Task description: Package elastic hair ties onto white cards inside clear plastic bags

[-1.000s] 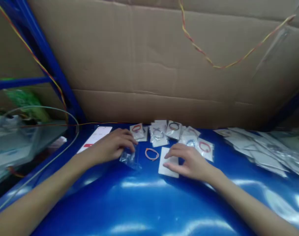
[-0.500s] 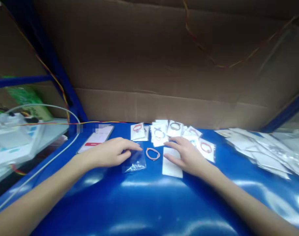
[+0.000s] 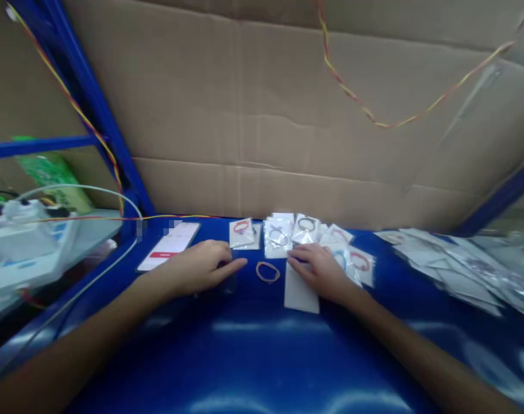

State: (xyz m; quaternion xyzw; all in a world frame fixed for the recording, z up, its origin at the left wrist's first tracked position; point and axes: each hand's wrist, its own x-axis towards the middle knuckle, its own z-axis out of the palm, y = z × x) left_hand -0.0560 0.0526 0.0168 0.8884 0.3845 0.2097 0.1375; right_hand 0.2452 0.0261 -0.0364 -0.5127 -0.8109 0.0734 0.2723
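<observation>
Along the far edge of the blue worktop (image 3: pixel 262 356): a tall wall of brown cardboard (image 3: pixel 288 115), creased across the middle, with a twisted red-and-yellow wire (image 3: pixel 374 118) sagging over it. At the left edge, blue shelf posts (image 3: pixel 93 109) and a white box (image 3: pixel 20 241) trailing a pale cable (image 3: pixel 93 270). Toward the right edge, a spread of flat clear packets (image 3: pixel 464 264), overlapping, too blurred to read. At the far middle, just short of the cardboard, a cluster of small bagged bracelets on white cards (image 3: pixel 288 233), some red, some dark, some bluish, lying edge over edge. Left of that cluster, a phone (image 3: pixel 169 246) flat on the worktop, screen up, with a red bar across it.

Nearer the front, both forearms reaching in from the near corners. Left hand (image 3: pixel 197 267) palm down, fingers loosely stretched and close together, pressing on a clear empty bag (image 3: pixel 227 282) that barely shows against the blue. Right hand (image 3: pixel 320 269) palm down as well, fingers gently curled and narrow, resting on the far end of a blank white card (image 3: pixel 300 296), fingertips touching the nearest bagged bracelets. Between the two hands, touching neither, a loose orange bracelet (image 3: pixel 268 272) lying flat as an open loop, just beside the card's left edge.
</observation>
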